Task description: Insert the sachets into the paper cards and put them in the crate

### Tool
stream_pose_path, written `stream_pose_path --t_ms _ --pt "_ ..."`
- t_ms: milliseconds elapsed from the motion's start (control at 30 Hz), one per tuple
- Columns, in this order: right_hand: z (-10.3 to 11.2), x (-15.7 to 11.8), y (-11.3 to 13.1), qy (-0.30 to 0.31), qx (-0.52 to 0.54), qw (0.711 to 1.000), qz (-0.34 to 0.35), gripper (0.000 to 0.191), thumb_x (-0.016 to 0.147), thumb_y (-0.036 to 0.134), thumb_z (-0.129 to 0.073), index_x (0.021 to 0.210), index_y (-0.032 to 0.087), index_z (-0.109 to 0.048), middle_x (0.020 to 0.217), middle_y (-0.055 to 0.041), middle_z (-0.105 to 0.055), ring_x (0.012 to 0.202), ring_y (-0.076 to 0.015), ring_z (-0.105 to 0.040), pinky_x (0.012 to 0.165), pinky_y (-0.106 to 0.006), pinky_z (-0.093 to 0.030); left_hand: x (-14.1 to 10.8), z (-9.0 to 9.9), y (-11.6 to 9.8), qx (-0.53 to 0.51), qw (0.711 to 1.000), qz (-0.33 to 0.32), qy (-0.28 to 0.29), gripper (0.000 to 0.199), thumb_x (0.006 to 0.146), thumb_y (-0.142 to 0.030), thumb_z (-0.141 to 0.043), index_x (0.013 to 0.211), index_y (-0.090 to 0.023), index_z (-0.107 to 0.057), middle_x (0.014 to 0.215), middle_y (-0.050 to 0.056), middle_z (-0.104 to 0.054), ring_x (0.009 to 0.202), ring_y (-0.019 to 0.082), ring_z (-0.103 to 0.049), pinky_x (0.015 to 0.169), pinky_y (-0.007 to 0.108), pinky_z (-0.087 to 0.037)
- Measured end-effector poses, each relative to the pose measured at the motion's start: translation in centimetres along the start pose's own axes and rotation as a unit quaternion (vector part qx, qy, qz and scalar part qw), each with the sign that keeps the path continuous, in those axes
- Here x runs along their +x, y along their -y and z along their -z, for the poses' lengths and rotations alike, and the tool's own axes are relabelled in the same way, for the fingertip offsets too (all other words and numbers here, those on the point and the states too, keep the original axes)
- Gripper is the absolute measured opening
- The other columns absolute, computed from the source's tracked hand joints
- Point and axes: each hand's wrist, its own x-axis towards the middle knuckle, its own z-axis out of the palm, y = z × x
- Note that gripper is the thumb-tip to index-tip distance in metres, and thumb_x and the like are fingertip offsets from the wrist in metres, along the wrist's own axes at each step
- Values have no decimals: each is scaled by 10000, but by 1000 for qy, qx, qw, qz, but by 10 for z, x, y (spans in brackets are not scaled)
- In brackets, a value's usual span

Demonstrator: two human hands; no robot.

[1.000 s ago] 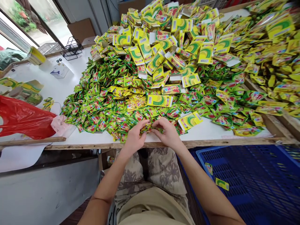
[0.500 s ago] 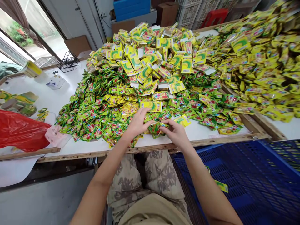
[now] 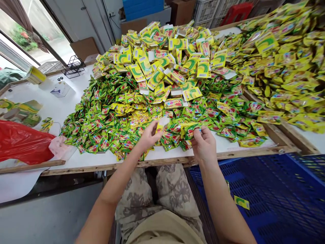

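Between the fingers of my left hand is a small yellow box, tilted, its pale end toward the right. My right hand pinches green and yellow candy packets just to the right of the box, not touching it. Both hands are over the near edge of a heap of green packets. Behind them, many yellow boxes lie piled on top of the packets.
A wooden rim edges the white table. At the left lie a red plastic bag and a black wire rack. Yellow packets fill the right side. A blue crate stands below, at the right.
My left hand has picked up the box that lay on the heap and tilted it. My right hand has moved right and turned, with packets now raised in its fingers.
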Motion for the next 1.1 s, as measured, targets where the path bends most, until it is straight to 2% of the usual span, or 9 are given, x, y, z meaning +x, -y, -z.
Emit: stream_pose_path --t_ms 100,167,233,333,500,600,767,900,1100 --pt "-24 -8 1 38 -21 999 23 345 770 490 -723 929 244 -540 730 36 -538 578 -113 -504 515 -221 -439 -41 -16 16 -132 986 97 -9 396 843 -437 -588 1148 -185 -605 976 66 -698 862 217 -663 779 344 -543" --pt "-38 -13 -5 65 -65 994 60 294 824 470 -664 959 244 -535 808 12 -565 671 -136 -546 588 -247 -471 -57 -24 25 -147 982 115 -23 413 822 -476 -624 1129 -200 -621 937 45 -703 858 217 -662 784 354 -548" --pt "-45 -17 -13 78 -128 983 104 256 850 444 -620 971 241 -522 860 -9 -572 743 -162 -566 630 -271 -481 -63 -28 27 -151 982 110 -26 441 805 -485 -656 1159 -225 -615 984 36 -701 953 221 -649 869 374 -532" --pt "-45 -19 -25 90 -247 948 178 221 870 400 -586 993 228 -520 888 -37 -590 798 -202 -588 670 -311 -487 -66 -27 25 -168 980 107 -24 452 798 -492 -669 1165 -233 -613 1047 36 -692 1038 218 -625 962 391 -492" --pt "-36 -15 -28 128 -373 879 270 203 900 361 -554 1041 216 -536 960 -87 -639 870 -251 -619 755 -370 -496 -72 -22 31 -143 984 102 -28 396 804 -468 -670 1091 -198 -637 991 42 -689 949 208 -637 939 372 -491" --pt "-33 -10 -22 170 -411 853 273 223 910 351 -537 1084 211 -535 1019 -109 -649 911 -268 -625 779 -385 -499 -76 -23 37 -112 987 108 -37 354 835 -458 -631 1065 -188 -640 915 31 -680 873 199 -631 891 355 -502" --pt "-31 5 -8 304 -419 808 280 195 924 310 -515 1091 217 -547 1020 -101 -654 932 -269 -623 785 -380 -497 -76 -21 35 -108 988 105 -33 336 858 -455 -592 1069 -195 -621 956 29 -671 886 186 -611 885 330 -485" --pt "-33 15 3 382 -428 769 281 158 933 262 -488 1072 208 -543 991 -100 -643 904 -257 -610 760 -358 -481 -75 -19 31 -94 988 120 -26 322 866 -462 -574 1027 -187 -617 932 25 -655 878 183 -594 878 321 -472" --pt "-46 26 25 470 -515 671 251 76 910 150 -482 967 183 -519 922 -93 -598 842 -238 -578 685 -303 -419 -74 -17 23 -108 985 138 -13 338 860 -467 -568 1027 -175 -607 949 31 -642 893 182 -570 863 295 -445"
